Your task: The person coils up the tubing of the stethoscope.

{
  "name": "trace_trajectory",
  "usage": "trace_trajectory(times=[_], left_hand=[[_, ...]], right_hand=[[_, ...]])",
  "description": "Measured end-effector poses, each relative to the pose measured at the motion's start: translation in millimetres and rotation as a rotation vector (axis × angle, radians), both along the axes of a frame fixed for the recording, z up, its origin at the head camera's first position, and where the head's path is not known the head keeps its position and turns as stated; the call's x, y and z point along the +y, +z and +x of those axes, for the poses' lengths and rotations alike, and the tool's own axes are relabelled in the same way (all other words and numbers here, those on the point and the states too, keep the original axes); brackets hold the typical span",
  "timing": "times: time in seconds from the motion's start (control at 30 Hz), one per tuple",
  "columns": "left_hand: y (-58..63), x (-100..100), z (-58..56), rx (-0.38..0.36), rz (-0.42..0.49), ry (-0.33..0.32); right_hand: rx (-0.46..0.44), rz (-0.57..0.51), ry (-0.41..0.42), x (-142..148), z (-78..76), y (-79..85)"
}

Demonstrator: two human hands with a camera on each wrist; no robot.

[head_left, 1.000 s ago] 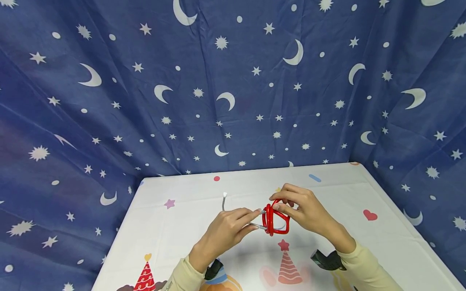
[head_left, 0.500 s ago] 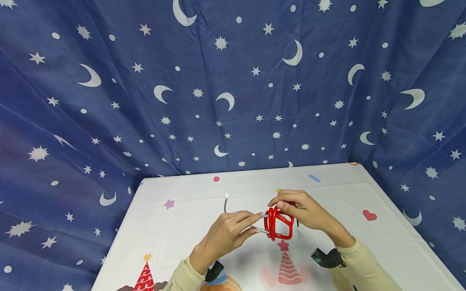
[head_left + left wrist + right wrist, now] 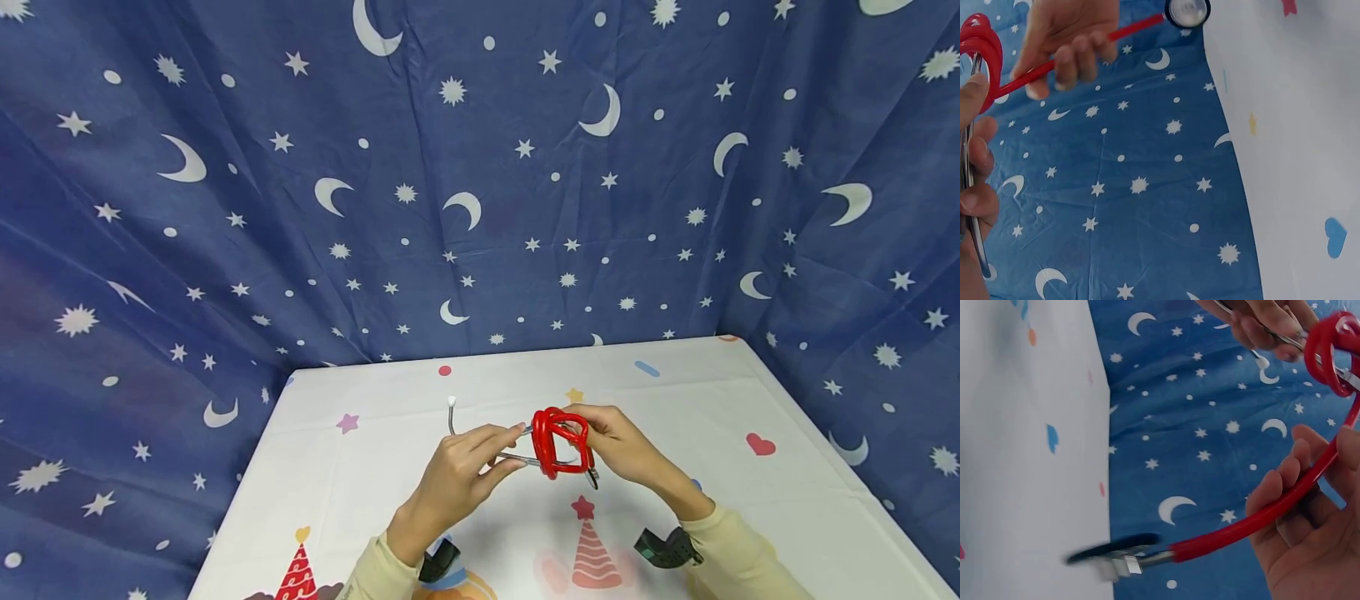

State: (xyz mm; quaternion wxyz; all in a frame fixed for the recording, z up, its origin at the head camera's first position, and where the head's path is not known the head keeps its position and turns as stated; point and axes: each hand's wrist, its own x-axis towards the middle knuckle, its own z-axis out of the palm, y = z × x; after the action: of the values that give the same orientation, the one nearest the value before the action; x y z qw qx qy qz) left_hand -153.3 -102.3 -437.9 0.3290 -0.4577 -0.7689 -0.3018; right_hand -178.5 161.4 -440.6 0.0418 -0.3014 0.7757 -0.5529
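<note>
A stethoscope is held in the air over the table, its red tubing wound in loops around its metal ear tubes. My left hand pinches the metal tubes just left of the coil. One white ear tip sticks up beyond that hand. On the other side, my right hand holds the loose end of the tubing, which crosses the fingers in the right wrist view. From that end hangs the round chest piece, blurred there; its disc faces the left wrist camera.
Beneath the hands lies a white table cover printed with coloured shapes. A dark blue curtain with moons and stars rises behind the table's far edge and along both sides. Each wrist carries a black camera mount.
My right hand has gone from above the coil to its right side, drawing the tubing's end round. The coil has turned and shifted slightly left. My left hand keeps its grip.
</note>
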Motion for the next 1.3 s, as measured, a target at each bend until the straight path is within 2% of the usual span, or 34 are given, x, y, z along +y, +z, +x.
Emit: trace_trajectory(times=[0.13,0.33,0.57,0.73,0.87,1.1,1.3], left_hand=[[3.4,-3.6,-2.5,0.010,0.042,0.020],[3.5,-5.3,-3.3,0.010,0.095,0.050],[0.7,-8.8,-6.1,-0.008,0.168,0.107],[1.5,-11.9,-8.4,-0.040,0.220,0.154],[0.7,-13.3,-9.6,-0.076,0.241,0.184],[-0.5,-14.2,-11.9,-0.120,0.250,0.240],[-0.6,-16.0,-10.8,-0.159,0.221,0.303]], right_hand=[[-0.008,0.026,-0.049,-2.1,1.9,-5.6],[0.028,0.014,-0.037,-6.4,1.2,-12.3],[-0.016,0.085,-0.066,-9.9,4.5,-17.9],[0.034,0.146,-0.143,-11.6,10.4,-20.8],[0.102,0.151,-0.185,-13.7,15.7,-22.4],[0.211,0.054,-0.164,-17.8,23.8,-25.4],[0.270,0.106,-0.126,-22.1,32.8,-20.9]])
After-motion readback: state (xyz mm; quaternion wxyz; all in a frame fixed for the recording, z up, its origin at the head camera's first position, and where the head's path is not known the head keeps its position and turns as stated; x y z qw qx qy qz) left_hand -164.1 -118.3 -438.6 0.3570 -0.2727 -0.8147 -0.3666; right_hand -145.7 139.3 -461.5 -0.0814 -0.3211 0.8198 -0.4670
